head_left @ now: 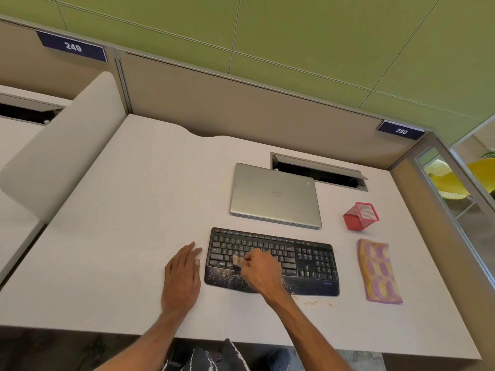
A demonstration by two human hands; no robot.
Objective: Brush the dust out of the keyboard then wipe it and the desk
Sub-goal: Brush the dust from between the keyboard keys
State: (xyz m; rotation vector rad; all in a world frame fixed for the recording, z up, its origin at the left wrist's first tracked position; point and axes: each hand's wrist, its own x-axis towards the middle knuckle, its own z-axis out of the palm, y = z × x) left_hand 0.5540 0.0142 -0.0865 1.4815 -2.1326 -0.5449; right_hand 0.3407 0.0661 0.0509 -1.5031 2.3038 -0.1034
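A black keyboard (308, 259) lies on the pale desk (120, 236), a little right of centre and close to the near edge. Light specks of dust are scattered over the left part of its palm rest. The person's right hand (258, 271) is over the left-centre keys, fingers curled round a small brush (237, 261) whose pale bristles point left and touch the lower key rows; the brush handle is hidden inside the grip. The left hand (183, 274) rests flat on the desk just left of the keyboard, fingers straight and together, holding nothing, its fingertips near the keyboard's left edge but not touching it. A few brownish crumbs (316, 302) lie on the desk just in front of the keyboard's near right edge. A folded pink-and-yellow cloth (379, 271) lies on the desk to the right of the keyboard, apart from it. Beyond the keyboard sits a closed silver laptop (274, 195), and to its right a red mesh pen cup (360, 215) stands upright. An open cable hatch (318, 172) is set in the desk behind the laptop.
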